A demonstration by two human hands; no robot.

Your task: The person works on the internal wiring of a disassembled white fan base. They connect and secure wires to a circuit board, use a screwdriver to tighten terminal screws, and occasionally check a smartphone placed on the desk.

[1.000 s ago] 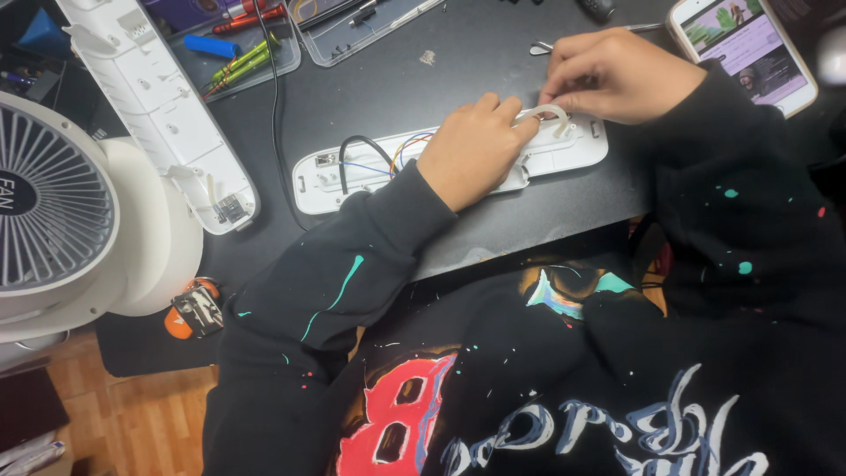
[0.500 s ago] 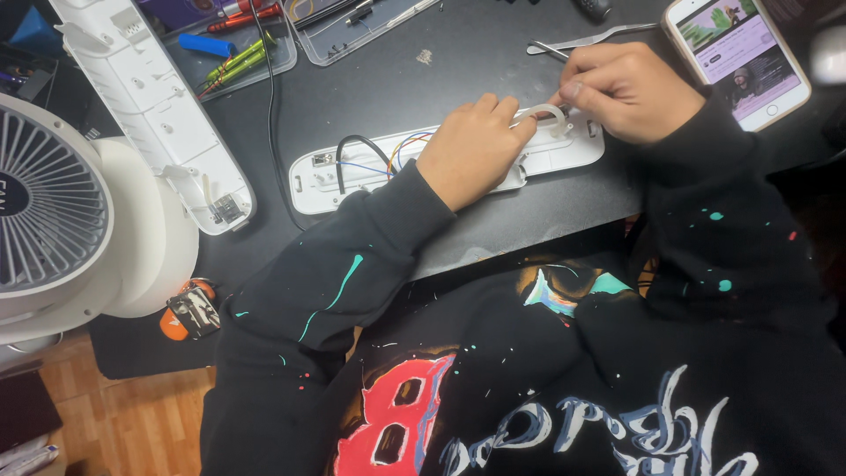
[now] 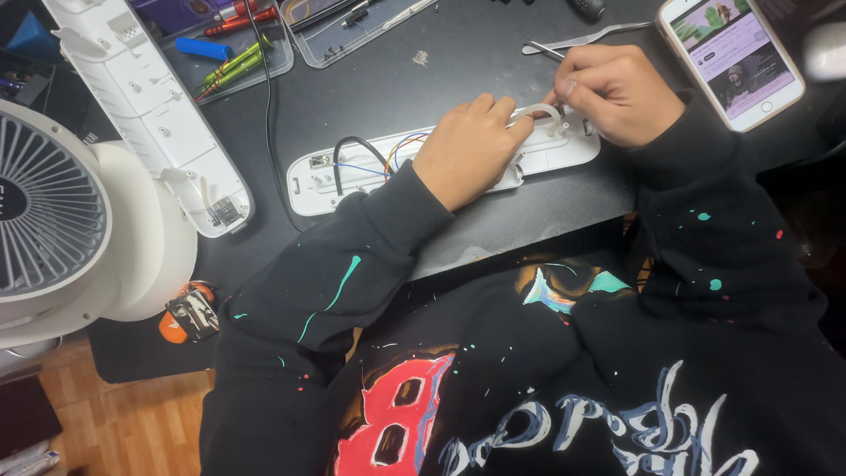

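While both hands (image 3: 538, 132) press it, the white housing (image 3: 352, 172) lies lengthwise left-right

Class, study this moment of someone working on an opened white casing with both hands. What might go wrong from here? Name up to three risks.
1. The left hand presses on the open white casing beside its exposed thin wires; a slip might snag or loosen them.
2. Both hands bend a pale curved strip, with the right hand at its far end; overbending may kink it.
3. The metal tweezers and smartphone lie close and might get knocked.
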